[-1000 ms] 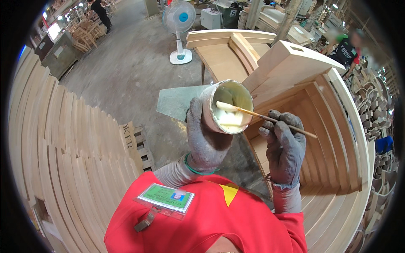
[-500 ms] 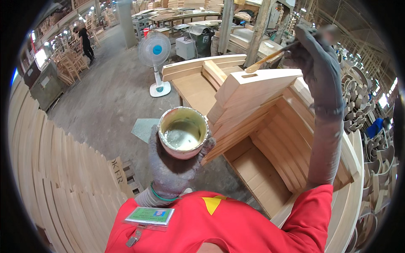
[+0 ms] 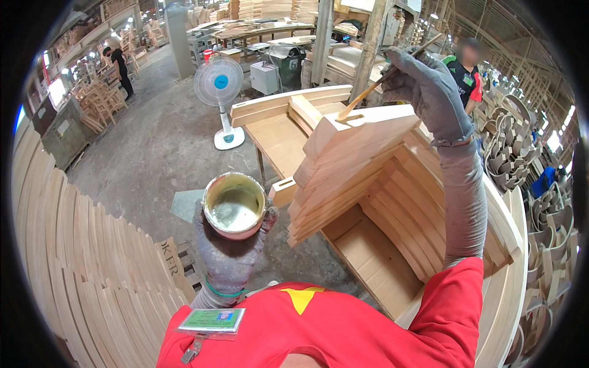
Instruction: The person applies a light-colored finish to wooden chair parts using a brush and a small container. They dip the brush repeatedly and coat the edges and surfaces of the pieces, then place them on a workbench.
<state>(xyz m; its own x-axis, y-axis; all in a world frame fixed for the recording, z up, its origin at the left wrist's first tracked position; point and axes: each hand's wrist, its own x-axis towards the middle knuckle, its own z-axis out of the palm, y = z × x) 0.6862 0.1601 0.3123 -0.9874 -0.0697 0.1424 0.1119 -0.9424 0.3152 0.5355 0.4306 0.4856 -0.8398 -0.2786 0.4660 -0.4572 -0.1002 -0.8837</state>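
My gloved left hand [image 3: 230,264] is wrapped round a tub [image 3: 236,233], with pale, whitish liquid inside and smears on its rim. In my gloved right hand [image 3: 429,95] a long thin stick [image 3: 374,84] slants down to the left. Its yellowish tip meets the top edge of a pale wooden board [image 3: 380,122], beside a slot [image 3: 352,119] cut in that edge. The board tops a row of similar pieces leaning together. A smaller slotted wood end [image 3: 282,191] pokes out to their left, near the tub.
Curved wooden pieces stand on a plywood-based stand [image 3: 380,251] under my right arm. Stacked pale boards [image 3: 92,257] fill the left side. A standing fan [image 3: 219,83] is ahead. One person [image 3: 464,73] is beyond my right hand, another [image 3: 119,67] far left.
My right hand has come lower and left, bringing the stick's tip down to the slotted edge. The tub sits farther left in view. The person behind my right hand shows more fully.
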